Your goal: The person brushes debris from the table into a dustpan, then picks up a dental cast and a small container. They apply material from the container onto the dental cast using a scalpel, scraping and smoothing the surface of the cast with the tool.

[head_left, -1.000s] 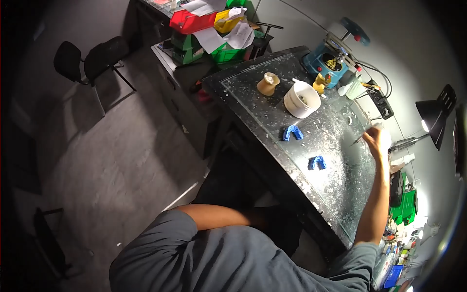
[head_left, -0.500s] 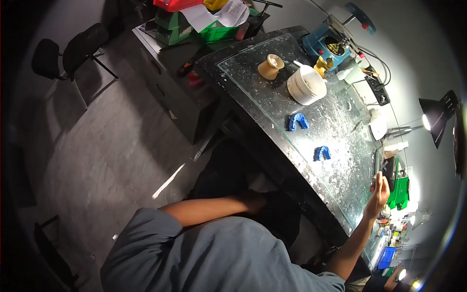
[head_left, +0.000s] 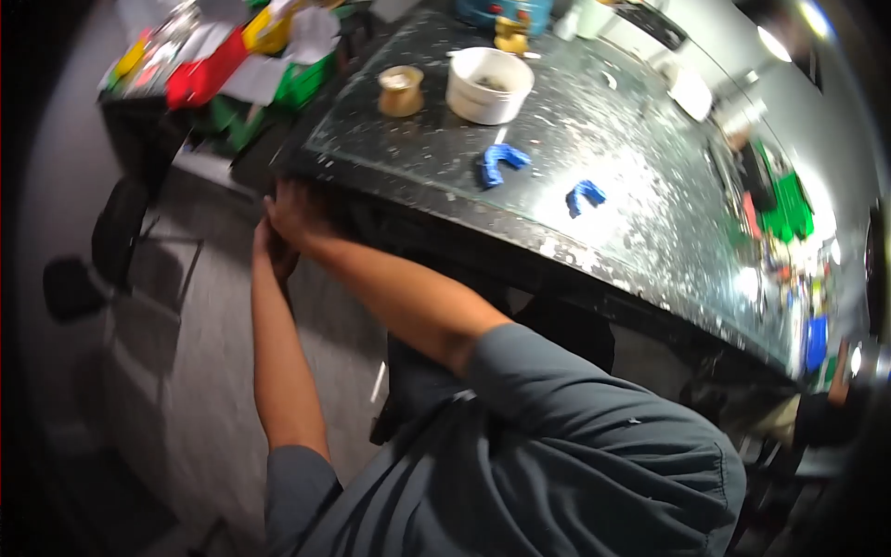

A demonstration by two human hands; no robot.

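Both my hands are together beneath the left corner of the black worktable (head_left: 408,188). My left hand (head_left: 275,245) is lower, partly covered by my right hand (head_left: 301,215), which lies at the table's edge. Blur and shadow hide the fingers of both, and I cannot make out anything held. On the glass-covered top lie two blue horseshoe-shaped pieces, one nearer the left (head_left: 502,164) and a smaller one (head_left: 585,197) in the bright light. Behind them stand a white tub (head_left: 489,86) and a tan pot (head_left: 400,91) with pale stuff in its mouth.
Red (head_left: 206,72) and green (head_left: 303,82) bins with papers stand at the upper left. A black chair (head_left: 119,227) is on the floor at left. A green bin (head_left: 787,200) stands at the right, and part of another person (head_left: 831,408) shows at the right edge.
The view has swung toward the left. My right hand has left the right side of the table and come across to the left corner; my left hand has moved from my lap to join it.
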